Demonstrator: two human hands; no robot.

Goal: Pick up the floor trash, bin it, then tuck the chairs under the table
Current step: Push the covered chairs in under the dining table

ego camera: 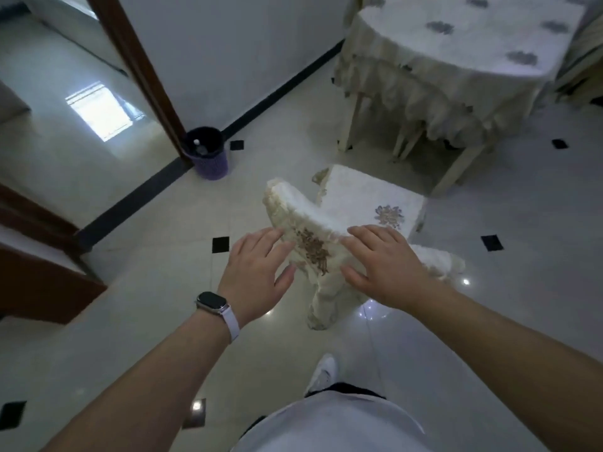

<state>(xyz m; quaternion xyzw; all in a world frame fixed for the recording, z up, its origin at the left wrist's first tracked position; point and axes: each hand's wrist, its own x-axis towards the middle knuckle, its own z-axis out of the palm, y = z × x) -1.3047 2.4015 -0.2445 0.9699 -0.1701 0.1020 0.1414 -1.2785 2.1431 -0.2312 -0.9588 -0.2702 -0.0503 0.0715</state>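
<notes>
A chair (368,200) in a cream fabric cover stands on the tiled floor in front of me, its backrest toward me and its seat toward the table (456,47). My left hand (257,269) lies with straight fingers against the left side of the backrest top. My right hand (381,259) rests flat, fingers spread, on the right side of the backrest. The table, draped in a frilled cream cloth, stands at the upper right. A purple bin (206,153) with a dark liner sits by the door frame; a small bottle shows inside it.
A brown door frame (137,66) runs up the left of the bin, with a dark skirting strip along the wall. Another covered chair (584,60) shows at the far right edge. Dark wooden furniture (36,275) stands at the left. My white shoe (323,373) is below the chair.
</notes>
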